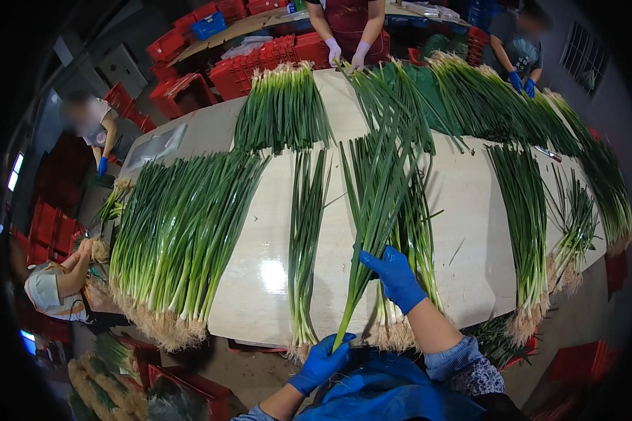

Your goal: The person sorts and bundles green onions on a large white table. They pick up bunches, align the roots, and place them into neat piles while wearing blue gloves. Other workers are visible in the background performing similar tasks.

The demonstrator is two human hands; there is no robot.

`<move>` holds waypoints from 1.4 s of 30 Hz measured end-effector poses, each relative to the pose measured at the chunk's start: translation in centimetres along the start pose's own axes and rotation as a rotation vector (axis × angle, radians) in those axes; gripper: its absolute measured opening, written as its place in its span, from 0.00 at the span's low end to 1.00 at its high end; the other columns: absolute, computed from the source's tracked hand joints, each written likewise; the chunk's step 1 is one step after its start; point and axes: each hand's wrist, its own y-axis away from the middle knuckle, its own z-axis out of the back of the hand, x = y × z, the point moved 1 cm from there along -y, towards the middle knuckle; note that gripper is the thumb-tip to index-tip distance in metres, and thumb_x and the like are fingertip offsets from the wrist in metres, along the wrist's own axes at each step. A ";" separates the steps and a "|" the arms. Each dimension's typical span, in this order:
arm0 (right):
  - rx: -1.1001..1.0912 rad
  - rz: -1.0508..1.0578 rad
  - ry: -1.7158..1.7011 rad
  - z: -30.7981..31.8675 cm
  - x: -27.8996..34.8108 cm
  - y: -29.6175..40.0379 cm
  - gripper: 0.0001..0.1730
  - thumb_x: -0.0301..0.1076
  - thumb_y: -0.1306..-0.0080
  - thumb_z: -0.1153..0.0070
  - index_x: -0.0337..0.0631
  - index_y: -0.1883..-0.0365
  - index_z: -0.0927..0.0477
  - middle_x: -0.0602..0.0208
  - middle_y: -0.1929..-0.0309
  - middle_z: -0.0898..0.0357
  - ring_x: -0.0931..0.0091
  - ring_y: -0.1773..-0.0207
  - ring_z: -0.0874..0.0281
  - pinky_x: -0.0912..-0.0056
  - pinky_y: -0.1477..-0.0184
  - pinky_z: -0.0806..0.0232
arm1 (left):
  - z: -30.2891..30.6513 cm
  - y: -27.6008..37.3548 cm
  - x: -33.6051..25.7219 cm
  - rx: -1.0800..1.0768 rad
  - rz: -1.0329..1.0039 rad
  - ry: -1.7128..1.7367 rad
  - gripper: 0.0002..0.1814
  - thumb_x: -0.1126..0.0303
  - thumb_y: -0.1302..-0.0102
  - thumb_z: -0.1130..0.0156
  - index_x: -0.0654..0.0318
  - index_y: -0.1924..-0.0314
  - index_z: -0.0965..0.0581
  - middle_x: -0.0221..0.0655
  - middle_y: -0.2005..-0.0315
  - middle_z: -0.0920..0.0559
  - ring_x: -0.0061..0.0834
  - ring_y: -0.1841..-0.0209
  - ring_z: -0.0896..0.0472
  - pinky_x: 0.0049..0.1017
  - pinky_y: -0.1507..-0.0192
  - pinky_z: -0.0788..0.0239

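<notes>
In front of me I hold a leek-like green stalk (354, 284) with long dark leaves slanting up and away over the table. My left hand (324, 363), in a blue glove, is closed around its pale lower end at the table's near edge. Higher up, my gloved right hand (394, 276) grips the leaves. Beneath and beside that hand lies a bunch of rooted green stalks (424, 247) on the pale tabletop (468, 273). A narrower bunch (301, 252) lies to the left, its roots at the near edge. The root end of the held stalk is hidden by my left hand.
A wide row of stalks (174, 247) covers the table's left. More bunches (521, 210) lie to the right, near a knife (549, 153). Across the table a person's gloved hands (347, 55) handle stalks. Other people work left and right. Red crates (189, 389) stand below.
</notes>
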 end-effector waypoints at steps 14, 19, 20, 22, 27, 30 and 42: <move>-0.091 0.154 -0.228 4.0 5.3 -2.5 0.07 0.25 0.44 0.44 0.34 0.66 0.20 0.59 0.64 0.18 0.74 0.68 0.21 0.73 0.65 0.29 | 5.0 1.8 0.4 -0.086 -0.056 -0.333 0.16 0.69 0.32 0.44 0.64 0.46 0.24 0.29 0.68 0.20 0.15 0.67 0.24 0.19 0.62 0.30; -0.236 0.459 -0.400 13.1 12.6 -5.5 0.14 0.28 0.43 0.43 0.35 0.57 0.20 0.63 0.61 0.18 0.77 0.67 0.23 0.78 0.66 0.33 | 7.8 4.3 0.9 -0.194 -0.066 -0.329 0.15 0.69 0.31 0.44 0.64 0.47 0.23 0.27 0.70 0.21 0.14 0.69 0.26 0.19 0.64 0.30; -0.261 0.517 -0.429 15.7 14.3 -5.3 0.15 0.29 0.42 0.42 0.35 0.56 0.20 0.65 0.61 0.18 0.79 0.68 0.24 0.80 0.67 0.34 | 8.3 4.7 0.6 -0.222 -0.068 -0.321 0.15 0.69 0.31 0.44 0.65 0.47 0.23 0.26 0.70 0.21 0.14 0.69 0.26 0.19 0.64 0.30; -0.339 0.588 -0.510 18.5 16.9 -3.8 0.16 0.31 0.41 0.41 0.36 0.54 0.20 0.68 0.61 0.18 0.83 0.71 0.28 0.84 0.70 0.38 | 9.3 5.4 0.8 -0.292 -0.065 -0.273 0.15 0.69 0.31 0.45 0.65 0.47 0.23 0.27 0.70 0.22 0.14 0.69 0.26 0.19 0.64 0.30; -0.431 0.387 -0.317 19.7 14.5 -2.0 0.15 0.32 0.41 0.42 0.39 0.56 0.19 0.71 0.62 0.19 0.83 0.74 0.31 0.83 0.72 0.40 | 12.3 3.0 1.3 -0.425 -0.151 -0.158 0.16 0.70 0.30 0.46 0.64 0.44 0.26 0.30 0.70 0.22 0.15 0.70 0.25 0.18 0.65 0.30; -0.379 0.291 0.155 14.7 8.2 0.4 0.14 0.35 0.38 0.48 0.39 0.57 0.20 0.68 0.63 0.18 0.80 0.69 0.24 0.78 0.68 0.34 | 15.4 -0.9 3.3 -0.469 -0.073 -0.121 0.15 0.72 0.31 0.47 0.64 0.45 0.28 0.33 0.70 0.22 0.18 0.72 0.25 0.20 0.71 0.30; -0.092 0.245 1.566 4.6 -8.9 7.4 0.27 0.43 0.34 0.50 0.38 0.40 0.30 0.50 0.62 0.21 0.58 0.65 0.21 0.54 0.65 0.29 | 11.8 -7.9 3.3 -0.494 0.047 -0.049 0.12 0.69 0.37 0.37 0.67 0.57 0.27 0.33 0.77 0.24 0.22 0.81 0.28 0.22 0.81 0.36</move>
